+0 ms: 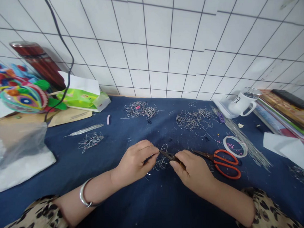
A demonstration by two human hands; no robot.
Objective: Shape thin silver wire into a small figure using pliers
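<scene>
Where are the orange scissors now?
In the head view, the scissors lie on the blue cloth, just right of the right hand and below the white ring.

pliers [169, 156] ctr, over wire tangle [161, 163] | scissors [225, 163] just R | mug [242, 102] behind scissors | flask [39, 62] far L

white tiled wall [154, 44] behind a table under dark blue cloth [143, 207].

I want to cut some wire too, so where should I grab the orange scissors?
Take the scissors by the two orange handle loops, coming from the right. They lie flat on the blue cloth with the loops at their right end, while the pointed blades aim left, towards the person's right hand.
</scene>
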